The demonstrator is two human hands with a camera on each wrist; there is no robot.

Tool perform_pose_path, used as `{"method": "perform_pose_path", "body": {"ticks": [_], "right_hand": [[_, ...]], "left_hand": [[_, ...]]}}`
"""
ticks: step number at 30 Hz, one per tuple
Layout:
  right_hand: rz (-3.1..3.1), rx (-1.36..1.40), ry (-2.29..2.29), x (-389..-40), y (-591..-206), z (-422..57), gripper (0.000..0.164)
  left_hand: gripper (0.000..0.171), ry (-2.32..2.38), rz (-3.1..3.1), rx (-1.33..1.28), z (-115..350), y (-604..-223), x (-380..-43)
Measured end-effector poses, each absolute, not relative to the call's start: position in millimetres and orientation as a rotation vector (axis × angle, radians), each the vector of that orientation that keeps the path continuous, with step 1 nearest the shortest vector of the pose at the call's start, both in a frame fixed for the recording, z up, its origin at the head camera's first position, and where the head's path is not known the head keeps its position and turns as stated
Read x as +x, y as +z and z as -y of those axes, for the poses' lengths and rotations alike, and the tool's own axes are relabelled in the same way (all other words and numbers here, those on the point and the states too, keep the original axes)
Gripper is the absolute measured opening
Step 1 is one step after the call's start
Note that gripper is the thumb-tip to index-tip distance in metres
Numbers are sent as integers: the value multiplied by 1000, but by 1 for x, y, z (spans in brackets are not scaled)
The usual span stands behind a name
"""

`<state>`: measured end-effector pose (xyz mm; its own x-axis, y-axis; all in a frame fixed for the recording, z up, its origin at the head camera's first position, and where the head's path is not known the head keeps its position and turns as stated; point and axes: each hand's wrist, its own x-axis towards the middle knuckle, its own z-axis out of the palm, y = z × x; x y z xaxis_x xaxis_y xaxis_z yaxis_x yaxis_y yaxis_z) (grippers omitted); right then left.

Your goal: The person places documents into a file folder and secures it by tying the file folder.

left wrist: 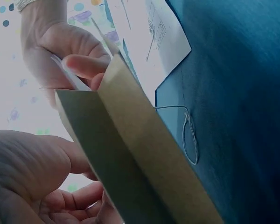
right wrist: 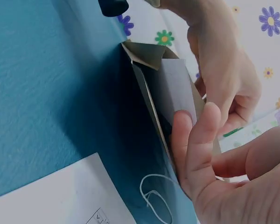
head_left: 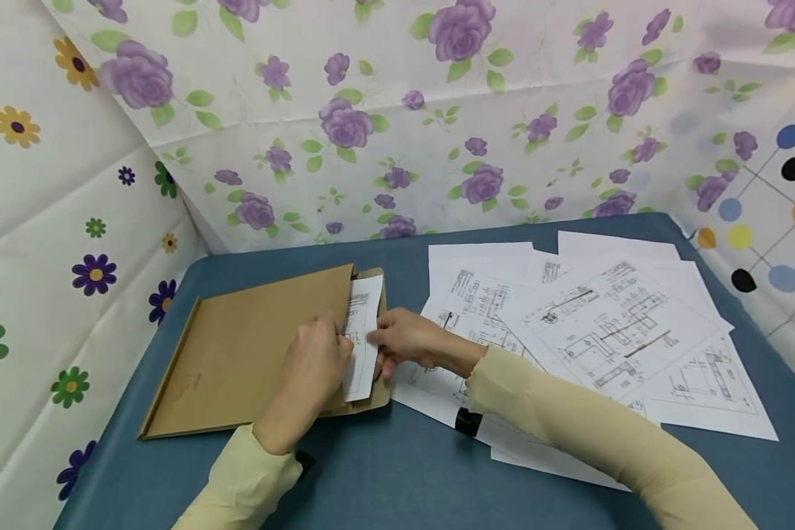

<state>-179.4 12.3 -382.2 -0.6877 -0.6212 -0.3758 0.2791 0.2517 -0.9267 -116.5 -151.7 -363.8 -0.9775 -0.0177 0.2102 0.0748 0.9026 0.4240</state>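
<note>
A brown kraft document envelope (head_left: pixel 258 346) lies on the table, its mouth toward the right. A white printed sheet (head_left: pixel 361 324) sticks out of that mouth, the rest hidden inside. My left hand (head_left: pixel 313 362) grips the upper edge of the mouth with curled fingers; in the left wrist view the side fold (left wrist: pixel 140 154) of the envelope gapes beside it. My right hand (head_left: pixel 411 338) pinches the sheet's outer edge between thumb and fingers. In the right wrist view the sheet (right wrist: pixel 175 86) runs between the two walls of the envelope, next to the right fingertips (right wrist: pixel 182 120).
Several printed drawing sheets (head_left: pixel 616 324) overlap in a loose spread on the right of the blue table (head_left: pixel 397 471). A thin white string (right wrist: pixel 157 198) loops beside the envelope's mouth. Patterned cloth (head_left: pixel 344 125) hangs behind and at both sides.
</note>
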Motion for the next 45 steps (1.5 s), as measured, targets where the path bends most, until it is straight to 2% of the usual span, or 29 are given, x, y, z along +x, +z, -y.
{"method": "perform_pose_path", "body": {"ticks": [4, 22, 30, 45], "right_hand": [[-1816, -372, -1526, -180, -385, -7, 31], [-1922, -535, -1392, -189, -387, 14, 29], [-1985, -625, -1335, -195, -388, 19, 37], [-2089, -648, -1360, -198, -393, 28, 34]], "left_hand": [[3, -650, 2862, -47, 153, -363, -115], [7, -651, 2801, -128, 151, -366, -115], [6, -659, 2829, -140, 153, -365, -115], [8, -725, 2887, -61, 151, -362, -116]]}}
